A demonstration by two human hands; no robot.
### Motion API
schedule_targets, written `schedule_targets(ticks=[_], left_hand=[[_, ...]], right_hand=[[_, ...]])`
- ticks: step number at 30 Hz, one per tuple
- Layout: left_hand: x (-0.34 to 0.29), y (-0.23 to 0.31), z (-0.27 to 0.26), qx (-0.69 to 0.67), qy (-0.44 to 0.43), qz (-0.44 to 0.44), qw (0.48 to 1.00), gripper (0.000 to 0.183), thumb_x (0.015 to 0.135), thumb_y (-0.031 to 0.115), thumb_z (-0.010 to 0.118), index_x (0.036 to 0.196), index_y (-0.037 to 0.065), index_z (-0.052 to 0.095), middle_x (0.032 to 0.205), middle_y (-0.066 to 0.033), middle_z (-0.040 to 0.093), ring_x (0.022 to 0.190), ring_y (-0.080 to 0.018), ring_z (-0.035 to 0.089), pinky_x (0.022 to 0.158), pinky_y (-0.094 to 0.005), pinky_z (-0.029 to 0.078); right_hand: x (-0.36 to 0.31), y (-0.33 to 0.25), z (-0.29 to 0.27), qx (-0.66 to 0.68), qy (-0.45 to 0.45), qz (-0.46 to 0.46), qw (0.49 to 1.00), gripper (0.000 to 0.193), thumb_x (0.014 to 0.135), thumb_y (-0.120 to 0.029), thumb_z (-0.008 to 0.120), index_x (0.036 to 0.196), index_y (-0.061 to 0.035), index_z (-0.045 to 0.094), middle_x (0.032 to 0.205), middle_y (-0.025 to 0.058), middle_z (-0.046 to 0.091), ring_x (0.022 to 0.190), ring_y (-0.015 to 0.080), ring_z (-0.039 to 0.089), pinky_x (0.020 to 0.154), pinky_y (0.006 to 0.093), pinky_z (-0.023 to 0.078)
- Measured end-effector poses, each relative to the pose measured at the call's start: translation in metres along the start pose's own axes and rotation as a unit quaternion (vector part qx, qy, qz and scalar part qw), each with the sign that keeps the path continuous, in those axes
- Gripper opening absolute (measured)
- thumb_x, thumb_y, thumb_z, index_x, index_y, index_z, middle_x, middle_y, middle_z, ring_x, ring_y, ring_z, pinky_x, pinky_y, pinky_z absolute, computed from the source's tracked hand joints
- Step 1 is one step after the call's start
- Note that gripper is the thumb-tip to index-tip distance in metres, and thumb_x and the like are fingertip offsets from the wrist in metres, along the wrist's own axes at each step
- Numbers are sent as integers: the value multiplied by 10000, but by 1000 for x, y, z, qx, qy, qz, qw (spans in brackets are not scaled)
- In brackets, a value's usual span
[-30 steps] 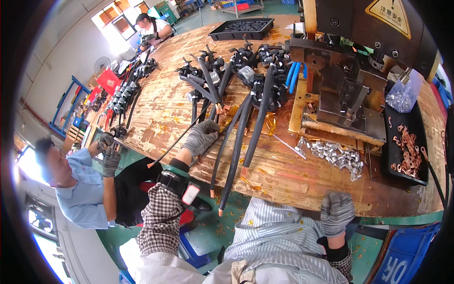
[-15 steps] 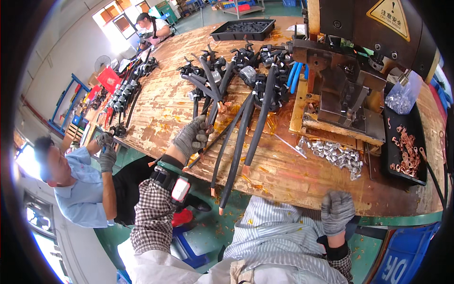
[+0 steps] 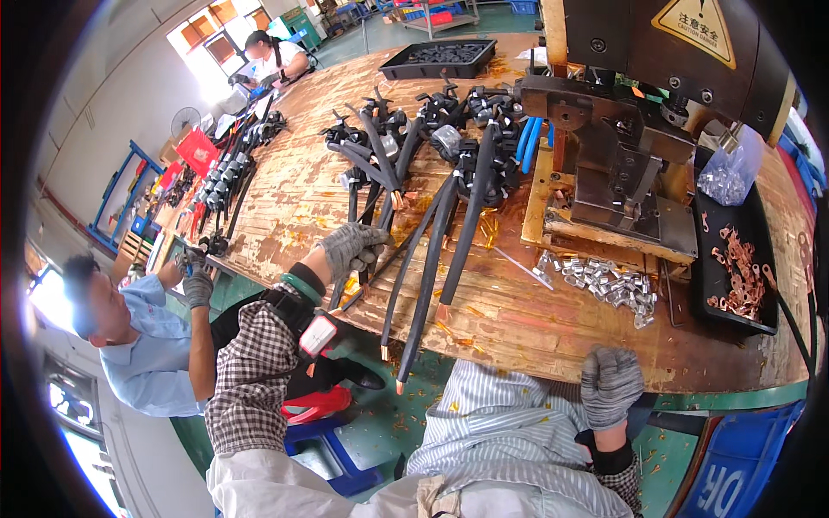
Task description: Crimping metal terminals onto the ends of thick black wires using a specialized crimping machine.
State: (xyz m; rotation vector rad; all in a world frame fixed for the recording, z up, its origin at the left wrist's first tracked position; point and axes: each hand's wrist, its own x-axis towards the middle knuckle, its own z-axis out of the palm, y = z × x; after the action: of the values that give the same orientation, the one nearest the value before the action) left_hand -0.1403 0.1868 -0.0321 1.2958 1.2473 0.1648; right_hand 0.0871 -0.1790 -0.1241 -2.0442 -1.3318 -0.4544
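Note:
My left hand (image 3: 352, 250), in a grey knit glove, is over the left side of a bundle of black cables (image 3: 425, 285). Its fingers are curled against the cables, and what they grip, if anything, is hidden. The cables have bare copper ends, several hanging past the table's front edge. They lead back to a heap of black clamp-like parts (image 3: 479, 164). By the front edge, at right, my gloved right hand (image 3: 611, 387) has its fingers folded in; whatever may be inside does not show.
A press machine (image 3: 617, 173) stands at right on the wooden table (image 3: 518, 332). Silver sleeves (image 3: 604, 281) lie before it, beside a black tray (image 3: 734, 324) of copper lugs (image 3: 744, 276). Another black tray (image 3: 393, 72) sits at the far edge. A co-worker (image 3: 142, 337) is at left.
My left hand has shifted slightly, its fingers now reaching more to the right over the cables. The right hand has hardly moved. The whole view has tilted a little.

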Motion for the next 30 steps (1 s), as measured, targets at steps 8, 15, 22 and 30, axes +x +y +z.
schedule_targets(ticks=[8,15,22,30], left_hand=[[5,-46,-14,-347,-41,130,928,123,898,174,482,934,61,514,666,27,490,474,-41,427,335,-152,329],[-4,-50,-8,-332,-76,137,930,107,895,163,483,932,64,499,699,5,496,504,-58,454,347,-153,358],[-41,-34,-25,19,-3,176,984,283,834,256,584,977,11,584,682,-3,558,534,-67,516,395,-178,378],[5,-3,3,100,94,184,973,340,842,278,588,1020,-13,580,759,-68,640,490,-101,563,361,-212,392]], right_hand=[[-1,1,2,18,12,-8,1000,81,786,-130,574,852,-99,540,756,78,558,683,281,540,605,382,439],[-1,2,2,10,11,-12,1000,87,788,-135,577,863,-97,556,748,80,553,677,276,540,593,380,436],[1,2,3,18,27,-14,999,112,745,-133,613,840,-90,572,717,80,536,621,283,525,561,388,430],[0,0,0,4,4,-8,1000,117,779,-143,583,880,-101,541,739,81,541,668,280,531,582,381,430]])
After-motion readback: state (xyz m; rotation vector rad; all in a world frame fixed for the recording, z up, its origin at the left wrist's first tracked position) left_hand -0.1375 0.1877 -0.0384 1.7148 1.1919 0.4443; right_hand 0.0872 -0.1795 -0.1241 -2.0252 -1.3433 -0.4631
